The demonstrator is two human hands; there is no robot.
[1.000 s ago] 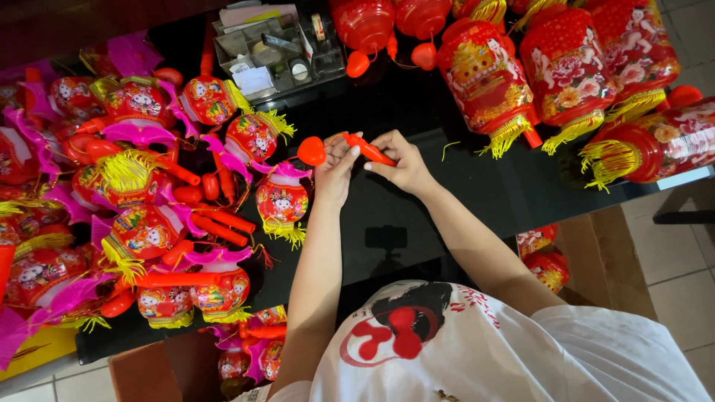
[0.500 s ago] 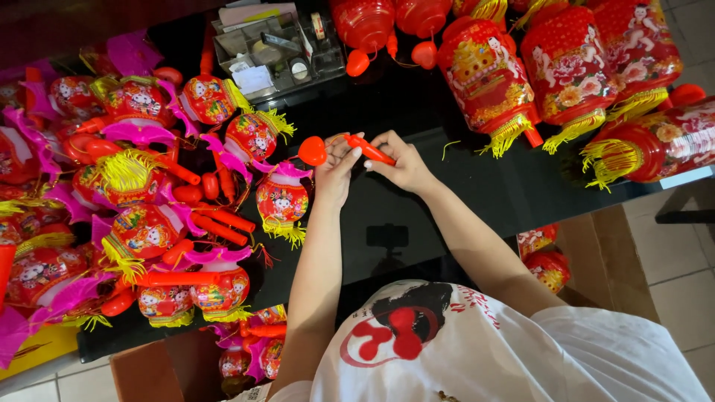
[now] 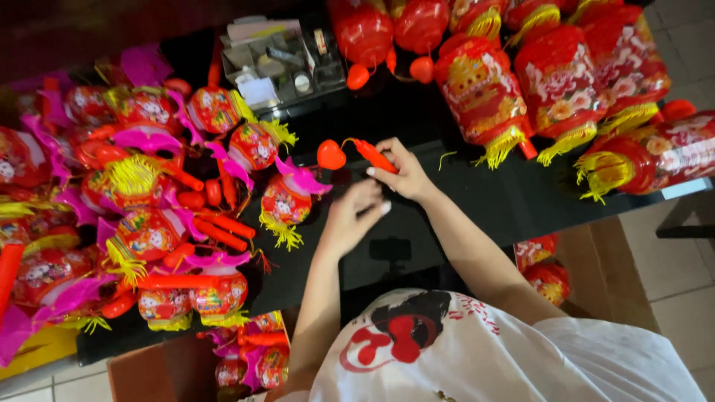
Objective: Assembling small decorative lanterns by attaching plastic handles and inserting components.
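Two hands meet over the middle of the black worktop (image 3: 491,201), and only one of them has a grip on anything. The right hand (image 3: 402,173) pinches the near end of a red stick handle (image 3: 372,155) between thumb and fingertips. The handle's long axis runs from that pinch up and to the left, and a thin yellow wire continues from its far tip to a red heart-shaped bulb (image 3: 331,155) hanging just beyond. So the bulb lies left of the right hand's grip, roughly level with it, and slightly farther from the person.

The left hand (image 3: 356,217) sits nearer the person, just below and left of the right, fingers loosely curled and holding nothing; it is near the bulb but apart from it. A small lantern with pink wings (image 3: 287,201) lies just left of that hand, at the edge of a heap of similar lanterns.
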